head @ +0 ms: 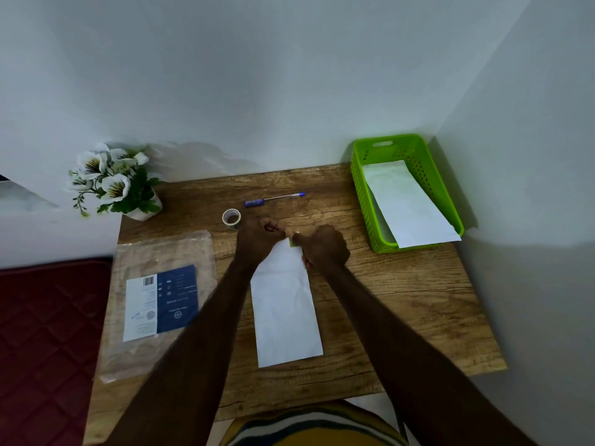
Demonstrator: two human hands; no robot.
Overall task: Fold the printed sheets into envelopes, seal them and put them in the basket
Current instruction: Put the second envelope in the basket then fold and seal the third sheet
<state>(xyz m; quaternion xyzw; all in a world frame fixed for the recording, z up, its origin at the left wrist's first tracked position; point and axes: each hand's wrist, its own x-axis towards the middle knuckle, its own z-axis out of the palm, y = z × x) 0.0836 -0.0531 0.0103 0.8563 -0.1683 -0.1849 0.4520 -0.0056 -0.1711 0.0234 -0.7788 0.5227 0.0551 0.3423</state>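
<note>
A white folded envelope (285, 304) lies lengthwise in the middle of the wooden table (402, 300). At its far end my left hand (257, 236) is closed, its fingertips pinched toward my right hand. There my right hand (323, 246) grips the envelope's far right corner, with a small greenish piece at its fingertips. A tape roll (231, 218) stands just left of my left hand. The green basket (363, 201) at the far right holds one white envelope (405, 204) that sticks out over its near rim.
A blue pen (273, 199) lies beyond the hands. A clear plastic packet (161, 300) with a blue and white label lies on the table's left part. A pot of white flowers (112, 181) stands at the far left corner. Walls close the back and right.
</note>
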